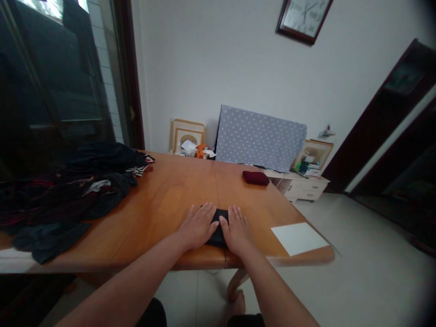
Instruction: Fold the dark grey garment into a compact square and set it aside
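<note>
A small folded black cloth (218, 227) lies near the front edge of the wooden table (163, 200). My left hand (197, 225) lies flat on its left part with fingers stretched out. My right hand (235, 228) presses flat on its right part, fingers spread. The two thumbs almost meet over the cloth. Neither hand grips anything.
A heap of dark clothes (64, 190) covers the table's left side. A folded dark red cloth (255, 177) sits at the far right of the table. A white sheet (299, 238) lies at the front right corner. Behind stand a dotted grey board (259, 138) and a low cabinet (303, 186).
</note>
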Tool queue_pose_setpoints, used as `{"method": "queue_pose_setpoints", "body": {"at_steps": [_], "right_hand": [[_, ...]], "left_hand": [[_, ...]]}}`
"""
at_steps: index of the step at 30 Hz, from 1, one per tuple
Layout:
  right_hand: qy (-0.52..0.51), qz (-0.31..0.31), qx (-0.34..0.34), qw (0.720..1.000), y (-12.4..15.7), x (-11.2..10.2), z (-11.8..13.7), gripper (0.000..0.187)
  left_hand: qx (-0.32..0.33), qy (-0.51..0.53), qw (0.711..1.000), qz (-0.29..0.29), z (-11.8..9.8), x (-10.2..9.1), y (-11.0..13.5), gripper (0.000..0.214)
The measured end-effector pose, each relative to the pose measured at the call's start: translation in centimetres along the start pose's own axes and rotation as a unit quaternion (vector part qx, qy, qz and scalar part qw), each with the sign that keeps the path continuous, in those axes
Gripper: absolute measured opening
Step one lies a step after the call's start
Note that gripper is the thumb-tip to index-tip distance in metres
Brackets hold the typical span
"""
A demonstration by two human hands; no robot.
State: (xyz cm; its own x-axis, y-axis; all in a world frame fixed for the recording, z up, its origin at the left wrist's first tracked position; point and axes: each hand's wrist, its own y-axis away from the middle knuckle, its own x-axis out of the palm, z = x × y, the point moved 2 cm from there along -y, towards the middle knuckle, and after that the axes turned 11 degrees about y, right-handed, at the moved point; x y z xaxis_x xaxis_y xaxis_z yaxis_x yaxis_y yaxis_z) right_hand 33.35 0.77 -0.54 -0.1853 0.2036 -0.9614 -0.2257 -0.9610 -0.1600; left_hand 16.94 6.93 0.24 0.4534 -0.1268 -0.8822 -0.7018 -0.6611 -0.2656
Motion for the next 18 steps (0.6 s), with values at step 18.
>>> {"method": "queue_pose_setpoints", "body": {"at_steps": [18], "right_hand": [[-0.005, 0.017, 0.016, 1.000, -0.22, 0.49, 0.00, 0.076]], "left_hand": [[-0.005, 0.002, 1.000, -0.031, 0.18, 0.39, 0.06, 0.061]]}}
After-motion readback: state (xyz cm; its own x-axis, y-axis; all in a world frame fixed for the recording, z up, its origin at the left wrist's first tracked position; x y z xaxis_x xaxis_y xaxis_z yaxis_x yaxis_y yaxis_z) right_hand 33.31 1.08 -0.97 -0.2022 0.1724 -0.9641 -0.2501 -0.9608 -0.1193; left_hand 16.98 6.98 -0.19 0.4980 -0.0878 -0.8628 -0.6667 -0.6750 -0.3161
